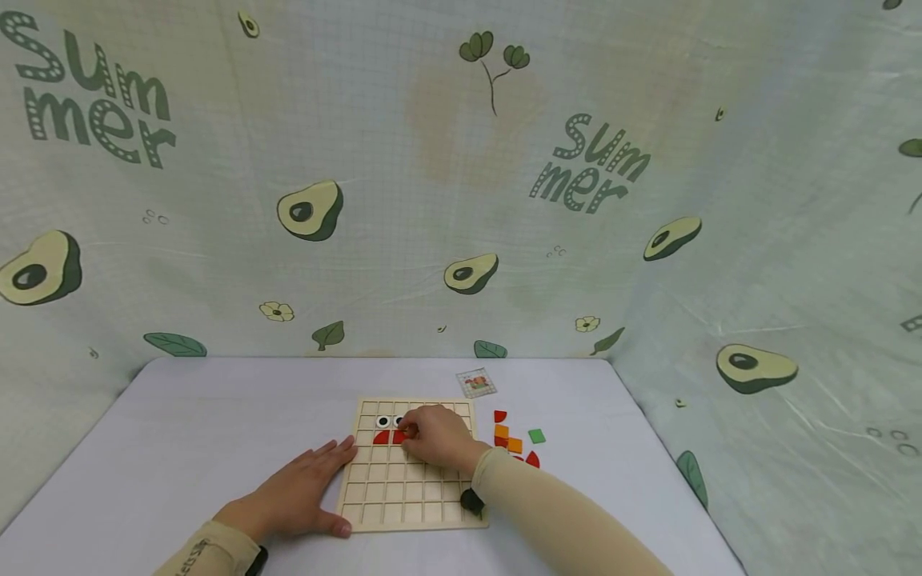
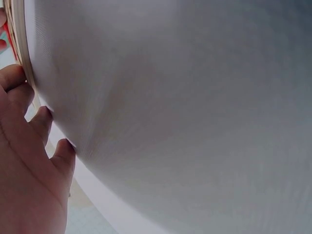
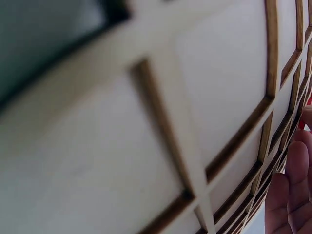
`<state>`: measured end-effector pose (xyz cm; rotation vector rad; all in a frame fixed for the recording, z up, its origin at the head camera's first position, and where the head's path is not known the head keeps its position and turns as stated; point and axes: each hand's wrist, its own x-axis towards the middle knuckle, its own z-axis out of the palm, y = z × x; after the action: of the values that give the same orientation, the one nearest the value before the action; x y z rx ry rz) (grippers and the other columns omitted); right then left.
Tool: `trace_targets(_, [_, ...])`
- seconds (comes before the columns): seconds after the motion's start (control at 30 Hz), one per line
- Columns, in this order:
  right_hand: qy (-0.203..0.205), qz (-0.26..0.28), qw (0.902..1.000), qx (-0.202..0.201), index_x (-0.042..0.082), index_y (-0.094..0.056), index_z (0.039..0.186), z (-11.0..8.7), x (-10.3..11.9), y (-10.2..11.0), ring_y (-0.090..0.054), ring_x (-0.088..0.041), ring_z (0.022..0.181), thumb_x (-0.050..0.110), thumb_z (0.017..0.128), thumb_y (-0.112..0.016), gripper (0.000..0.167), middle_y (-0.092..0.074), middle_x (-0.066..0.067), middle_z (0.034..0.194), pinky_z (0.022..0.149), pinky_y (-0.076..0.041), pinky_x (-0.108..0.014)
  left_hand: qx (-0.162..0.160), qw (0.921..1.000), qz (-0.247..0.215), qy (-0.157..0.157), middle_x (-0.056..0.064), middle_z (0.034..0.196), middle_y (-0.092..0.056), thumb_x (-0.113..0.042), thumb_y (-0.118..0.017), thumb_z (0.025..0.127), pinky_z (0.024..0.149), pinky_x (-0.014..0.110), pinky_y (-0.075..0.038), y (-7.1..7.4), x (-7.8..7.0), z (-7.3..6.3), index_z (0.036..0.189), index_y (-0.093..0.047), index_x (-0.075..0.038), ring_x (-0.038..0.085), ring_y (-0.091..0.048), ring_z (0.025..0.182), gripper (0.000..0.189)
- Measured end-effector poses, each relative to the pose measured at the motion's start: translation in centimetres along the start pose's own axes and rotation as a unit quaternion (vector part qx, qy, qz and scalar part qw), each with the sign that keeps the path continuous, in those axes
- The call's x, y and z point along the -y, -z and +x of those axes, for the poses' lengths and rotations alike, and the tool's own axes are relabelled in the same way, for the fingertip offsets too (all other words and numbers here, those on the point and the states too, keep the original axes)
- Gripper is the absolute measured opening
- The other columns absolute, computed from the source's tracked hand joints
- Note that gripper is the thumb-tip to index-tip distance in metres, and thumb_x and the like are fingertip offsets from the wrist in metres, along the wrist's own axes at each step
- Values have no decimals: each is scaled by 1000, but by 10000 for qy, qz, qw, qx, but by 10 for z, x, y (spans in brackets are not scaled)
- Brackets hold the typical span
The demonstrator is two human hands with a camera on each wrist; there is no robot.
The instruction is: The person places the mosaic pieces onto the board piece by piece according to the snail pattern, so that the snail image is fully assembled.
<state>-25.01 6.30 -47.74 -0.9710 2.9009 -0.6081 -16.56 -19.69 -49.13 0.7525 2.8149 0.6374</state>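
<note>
A pale wooden grid board (image 1: 376,492) lies on the white table. Two round eye pieces (image 1: 383,422) sit side by side in its upper left cells. Below them are a red quarter-round tile (image 1: 381,438) and a second red tile (image 1: 399,438). My right hand (image 1: 435,436) pinches at this second tile with thumb and forefinger, partly covering it; a bit of red shows by the fingers in the right wrist view. With fingers spread, my left hand (image 1: 298,492) rests on the table and touches the board's left edge.
Right of the board lie loose tiles: a green square (image 1: 536,436), orange squares (image 1: 515,446) and several red pieces (image 1: 532,459). Behind it is a small picture packet (image 1: 476,382). A dark object (image 1: 471,502) shows beneath the right forearm. Patterned cloth (image 1: 389,304) encloses the table.
</note>
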Motion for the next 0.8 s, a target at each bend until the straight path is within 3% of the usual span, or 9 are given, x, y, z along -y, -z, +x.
trace_targets(0.43, [26, 21, 9999, 98, 17, -75, 107, -3, -2, 4, -52, 0, 71, 18, 88, -73, 20, -62, 17, 81, 64, -47, -18, 33, 10000, -5, -16, 17, 158, -34, -75, -76, 61, 111, 65, -27, 0, -1, -1, 148, -42, 2, 44, -33, 140, 121])
trace_targets(0.8, [-39, -88, 9996, 247, 18, -75, 112, -27, -18, 24, -53, 0, 72, 20, 87, -72, 25, -62, 18, 85, 64, -47, -18, 39, 10000, 9, 4, 16, 158, -33, -74, -76, 62, 112, 64, -27, 2, -2, -2, 149, -41, 1, 43, -32, 141, 121])
